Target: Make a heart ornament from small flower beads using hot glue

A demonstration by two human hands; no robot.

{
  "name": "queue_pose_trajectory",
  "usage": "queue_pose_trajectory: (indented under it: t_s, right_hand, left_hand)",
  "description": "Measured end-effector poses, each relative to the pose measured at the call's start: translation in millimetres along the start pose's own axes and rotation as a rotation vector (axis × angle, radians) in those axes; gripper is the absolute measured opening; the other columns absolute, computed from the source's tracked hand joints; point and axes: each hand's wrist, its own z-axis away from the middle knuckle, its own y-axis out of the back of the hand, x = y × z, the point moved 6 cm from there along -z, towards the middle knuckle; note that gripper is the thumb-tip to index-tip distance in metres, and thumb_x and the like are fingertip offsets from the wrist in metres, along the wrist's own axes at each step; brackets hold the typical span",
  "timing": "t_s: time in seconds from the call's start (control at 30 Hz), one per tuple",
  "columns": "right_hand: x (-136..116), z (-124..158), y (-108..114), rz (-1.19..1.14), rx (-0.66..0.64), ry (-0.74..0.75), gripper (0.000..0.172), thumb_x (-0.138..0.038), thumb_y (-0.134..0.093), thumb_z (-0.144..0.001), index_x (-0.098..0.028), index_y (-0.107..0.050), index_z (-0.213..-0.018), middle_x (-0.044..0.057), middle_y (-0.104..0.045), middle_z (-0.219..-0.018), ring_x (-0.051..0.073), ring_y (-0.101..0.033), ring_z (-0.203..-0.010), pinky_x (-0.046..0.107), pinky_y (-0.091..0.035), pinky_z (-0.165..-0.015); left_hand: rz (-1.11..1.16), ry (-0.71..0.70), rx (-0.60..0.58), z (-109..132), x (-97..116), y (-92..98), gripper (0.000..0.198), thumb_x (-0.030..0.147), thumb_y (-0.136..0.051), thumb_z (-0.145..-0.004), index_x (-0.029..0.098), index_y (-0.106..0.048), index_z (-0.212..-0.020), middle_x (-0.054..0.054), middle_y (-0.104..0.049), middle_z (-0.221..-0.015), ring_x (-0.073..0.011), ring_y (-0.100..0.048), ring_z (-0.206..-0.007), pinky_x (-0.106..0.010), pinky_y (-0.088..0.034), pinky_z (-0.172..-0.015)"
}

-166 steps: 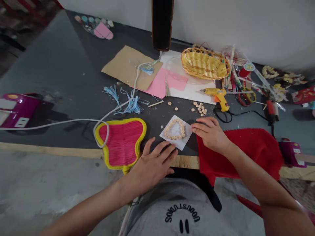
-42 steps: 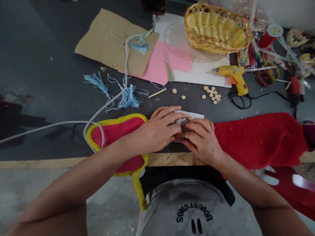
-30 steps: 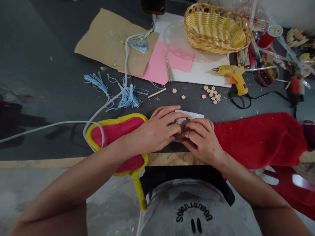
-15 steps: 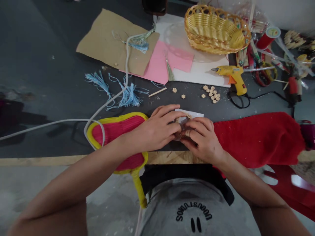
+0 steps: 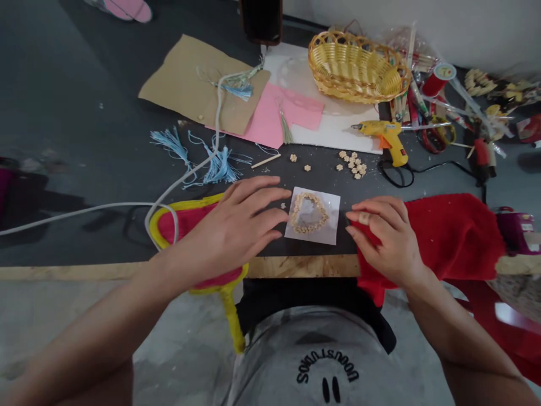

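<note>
A ring of small pale flower-shaped pieces, rounded and slightly pointed at the right, lies on a white square of paper near the table's front edge. To the left of the paper is my left hand, palm down, its fingers spread with nothing in them. My right hand is to the right of the paper, thumb and fingertips a little apart, and I see nothing between them. Neither hand touches the paper. Loose flower-shaped pieces lie scattered beyond it.
A yellow glue gun and a woven basket are at the back right. Blue tassels lie at the left, beside a white cable. Red cloth spreads at the right; a yellow-edged pink piece is under my left arm.
Both hands have come off the paper and moved apart, left hand leftward and right hand rightward. The ring of pieces on the paper is now uncovered. The whole view has shifted slightly.
</note>
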Motion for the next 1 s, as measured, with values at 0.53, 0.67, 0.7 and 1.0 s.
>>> queue_pose_trajectory:
  t_s: [0.53,0.67,0.7,1.0]
  right_hand:
    - [-28,-15,-53,0.037,-0.157,0.088,0.021,-0.04,-0.067,-0.09,-0.02,-0.068,-0.097,0.008,-0.067,-0.12,0.029,-0.051,-0.116,0.046,-0.044,-0.095]
    - [-29,-17,-60,0.044,-0.186,0.098,0.02,-0.04,-0.066,-0.09,-0.02,-0.068,-0.096,0.008,-0.067,-0.121,0.028,-0.051,-0.117,0.045,-0.042,-0.096]
    - [-29,-17,-61,0.043,-0.19,0.1,0.019,-0.039,-0.066,-0.09,-0.02,-0.068,-0.096,0.008,-0.067,-0.121,0.028,-0.05,-0.117,0.045,-0.042,-0.096]
    - [-29,-17,-63,-0.005,-0.172,0.103,0.013,-0.033,-0.065,-0.091,-0.02,-0.068,-0.092,0.007,-0.068,-0.118,0.027,-0.051,-0.117,0.046,-0.04,-0.098]
  left_hand:
    - [0.19,0.357,0.357,57,74,-13.3,0.014,0.008,-0.067,-0.085,0.019,-0.063,-0.094,-0.006,-0.064,-0.107,-0.0199,-0.059,-0.103,-0.035,-0.052,-0.089]
    - [0.246,0.375,0.368,61,75,-22.3,0.014,0.008,-0.065,-0.087,0.019,-0.063,-0.094,-0.006,-0.063,-0.109,-0.0196,-0.058,-0.105,-0.035,-0.052,-0.091]
    - [0.247,0.374,0.371,62,73,-23.3,0.014,0.008,-0.065,-0.087,0.019,-0.063,-0.095,-0.006,-0.063,-0.109,-0.0195,-0.057,-0.106,-0.035,-0.052,-0.092]
    - [0.219,0.367,0.364,57,62,-22.1,0.014,0.01,-0.065,-0.087,0.021,-0.064,-0.095,-0.005,-0.064,-0.11,-0.0205,-0.058,-0.106,-0.037,-0.053,-0.092]
